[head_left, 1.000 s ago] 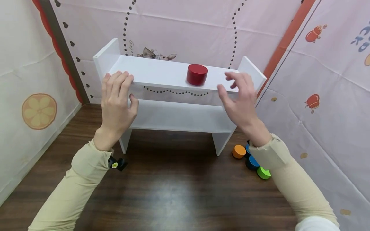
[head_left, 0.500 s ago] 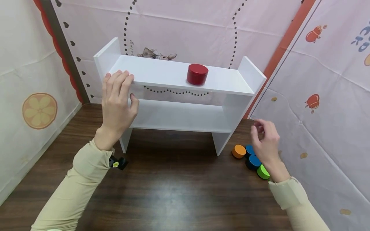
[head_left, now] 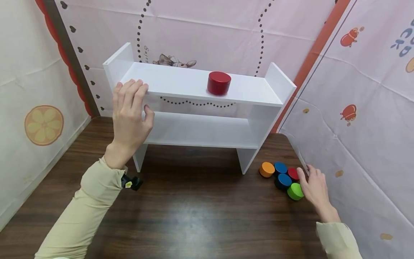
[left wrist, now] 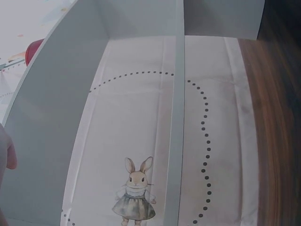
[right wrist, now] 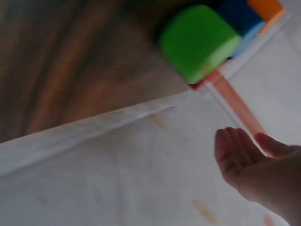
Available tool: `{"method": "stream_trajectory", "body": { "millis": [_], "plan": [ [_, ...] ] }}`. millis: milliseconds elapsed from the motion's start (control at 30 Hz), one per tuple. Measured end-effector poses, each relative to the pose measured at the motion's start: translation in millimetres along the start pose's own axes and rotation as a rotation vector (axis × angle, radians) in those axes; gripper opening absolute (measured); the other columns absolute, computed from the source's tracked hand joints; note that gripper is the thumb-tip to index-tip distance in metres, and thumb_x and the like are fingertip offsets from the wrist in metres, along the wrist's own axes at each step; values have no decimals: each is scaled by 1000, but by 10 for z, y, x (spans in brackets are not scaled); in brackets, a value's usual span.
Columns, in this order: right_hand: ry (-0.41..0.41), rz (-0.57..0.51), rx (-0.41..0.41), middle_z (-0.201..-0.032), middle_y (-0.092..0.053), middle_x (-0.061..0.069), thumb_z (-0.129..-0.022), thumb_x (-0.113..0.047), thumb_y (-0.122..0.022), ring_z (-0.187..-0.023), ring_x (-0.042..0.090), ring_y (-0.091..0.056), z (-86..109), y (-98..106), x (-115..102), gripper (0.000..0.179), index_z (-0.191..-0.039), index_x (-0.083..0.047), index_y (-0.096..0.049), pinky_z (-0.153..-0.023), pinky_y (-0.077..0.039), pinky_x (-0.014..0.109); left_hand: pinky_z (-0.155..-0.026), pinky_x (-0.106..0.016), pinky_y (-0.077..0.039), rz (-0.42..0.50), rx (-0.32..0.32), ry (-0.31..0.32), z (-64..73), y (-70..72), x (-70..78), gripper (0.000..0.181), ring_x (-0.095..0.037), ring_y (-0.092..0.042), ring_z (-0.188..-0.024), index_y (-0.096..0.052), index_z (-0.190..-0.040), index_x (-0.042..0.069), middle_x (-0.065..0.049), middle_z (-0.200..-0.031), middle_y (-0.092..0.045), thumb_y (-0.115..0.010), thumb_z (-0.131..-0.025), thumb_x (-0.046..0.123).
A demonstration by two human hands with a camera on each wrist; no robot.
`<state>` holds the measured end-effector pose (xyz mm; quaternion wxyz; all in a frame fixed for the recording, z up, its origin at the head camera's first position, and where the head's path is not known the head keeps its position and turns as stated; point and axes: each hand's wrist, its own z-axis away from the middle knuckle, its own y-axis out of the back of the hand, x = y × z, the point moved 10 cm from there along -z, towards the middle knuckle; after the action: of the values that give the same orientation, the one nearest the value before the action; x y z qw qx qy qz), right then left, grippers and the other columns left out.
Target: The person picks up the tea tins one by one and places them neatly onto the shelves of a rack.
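Note:
My left hand (head_left: 129, 117) grips the upper board of a white two-tier shelf (head_left: 181, 80) near its left end, fingers over the front edge and thumb below it. In the left wrist view part of a finger or thumb (left wrist: 9, 153) shows by the board's underside. A red cylinder (head_left: 219, 83) stands on the upper board, right of the middle. My right hand (head_left: 316, 189) is low on the right with fingers spread, beside a red cylinder (head_left: 293, 174) and a green one (head_left: 295, 191). Nothing is in its grasp in the right wrist view.
Next to these on the brown tabletop (head_left: 194, 212) are two blue cylinders (head_left: 283, 181) and an orange one (head_left: 266, 169). A printed cloth wall (head_left: 365, 144) rises close to the right hand. The shelf's right side panel (head_left: 280, 84) stands left of the cylinders.
My right hand has moved from the right end of the upper board down and right to the cylinders. The left hand and the red cylinder on the shelf have stayed put.

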<state>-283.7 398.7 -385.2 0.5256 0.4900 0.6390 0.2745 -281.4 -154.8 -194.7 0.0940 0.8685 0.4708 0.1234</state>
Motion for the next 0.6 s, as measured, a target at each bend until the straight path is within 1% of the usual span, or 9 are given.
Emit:
{"method": "stream_trajectory", "body": {
  "millis": [67, 133, 233, 333, 400, 467, 600],
  "plan": [
    [-39, 47, -106, -131, -38, 45, -100, -48, -34, -113, 57, -36, 21, -109, 122, 77, -137, 19, -33, -95, -33, 67, -122, -44, -18, -5, -4, -1, 1, -1, -1, 46, -34, -44, -132, -55, -128, -1, -18, -135, -56, -50, -82, -1],
    [-76, 85, -191, -133, -35, 47, -98, -55, -33, -114, 60, -36, 44, -201, 224, 86, -138, 21, -28, -97, -33, 68, -122, -44, -18, -6, -8, 0, 0, -1, -2, 46, -33, -44, -132, -54, -128, -1, -18, -135, -55, -50, -83, 0],
    [-127, 112, -292, -135, -33, 48, -94, -63, -33, -116, 62, -38, 79, -307, 339, 96, -141, 21, -23, -98, -35, 69, -122, -44, -18, -4, -11, -3, -5, -2, 0, 46, -33, -43, -132, -54, -129, -1, -18, -135, -55, -50, -83, -1],
    [-164, 96, -372, -140, -28, 47, -92, -67, -35, -122, 61, -35, 120, -387, 405, 102, -143, 20, -17, -100, -34, 69, -122, -45, -19, 0, -8, -4, -11, -2, 6, 46, -33, -44, -132, -54, -128, 0, -18, -135, -55, -50, -83, -1],
    [-175, 73, -409, -142, -26, 46, -92, -67, -35, -126, 60, -33, 144, -427, 421, 103, -144, 20, -15, -102, -33, 69, -122, -45, -19, 2, -1, -2, -12, -1, 9, 46, -33, -44, -132, -55, -127, -1, -18, -134, -56, -50, -82, -1],
    [-176, 51, -429, -143, -25, 45, -93, -64, -35, -128, 59, -32, 157, -454, 422, 100, -143, 21, -16, -103, -33, 68, -121, -44, -19, 0, 5, 1, -12, 2, 13, 46, -33, -45, -131, -55, -127, -1, -18, -133, -56, -49, -81, -1],
    [-163, 49, -441, -141, -30, 44, -97, -59, -32, -127, 58, -35, 169, -489, 430, 92, -140, 22, -24, -103, -35, 66, -121, -44, -19, -3, 5, 5, -3, -2, 7, 46, -34, -45, -131, -55, -126, -2, -19, -132, -57, -49, -80, -1]
  ]
}}
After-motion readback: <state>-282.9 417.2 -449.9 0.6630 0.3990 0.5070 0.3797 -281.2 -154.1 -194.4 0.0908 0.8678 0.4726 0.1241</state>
